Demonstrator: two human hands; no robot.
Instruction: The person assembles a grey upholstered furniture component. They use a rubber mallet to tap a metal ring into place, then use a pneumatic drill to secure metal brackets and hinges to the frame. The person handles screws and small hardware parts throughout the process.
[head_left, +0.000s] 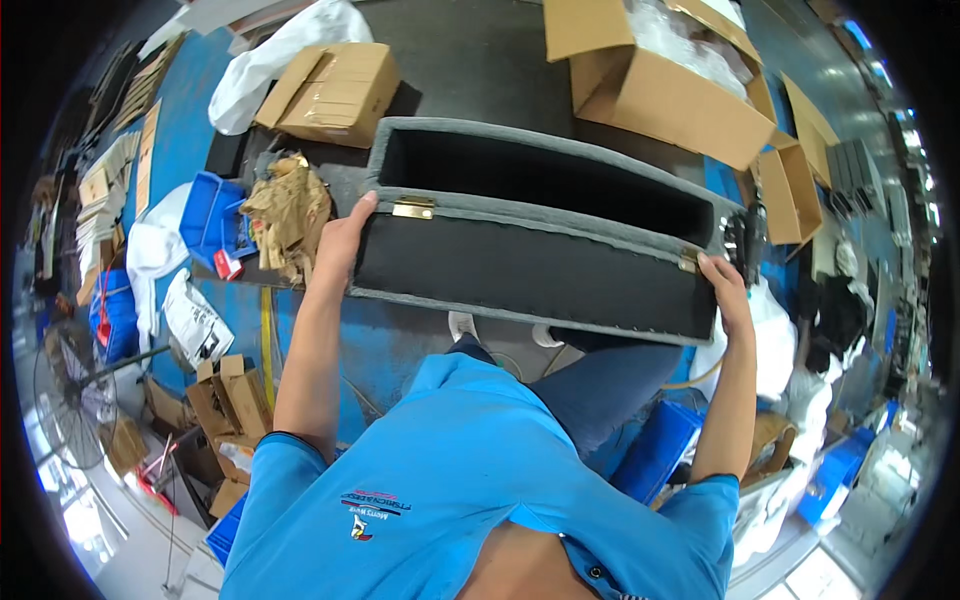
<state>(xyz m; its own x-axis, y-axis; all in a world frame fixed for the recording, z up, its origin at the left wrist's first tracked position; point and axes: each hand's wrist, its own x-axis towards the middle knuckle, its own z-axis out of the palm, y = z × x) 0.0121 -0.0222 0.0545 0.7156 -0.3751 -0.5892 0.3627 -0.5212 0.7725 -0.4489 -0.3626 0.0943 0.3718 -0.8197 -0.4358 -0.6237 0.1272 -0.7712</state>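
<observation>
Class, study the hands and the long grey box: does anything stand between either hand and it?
Nothing visible does: the left hand holds the long grey box at its left end, the right hand at its right.

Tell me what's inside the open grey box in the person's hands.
Inside the grey box, only black lining shows. The near rim covers the lowest part, and the deep shadow is too dark to tell whether anything lies there.
</observation>
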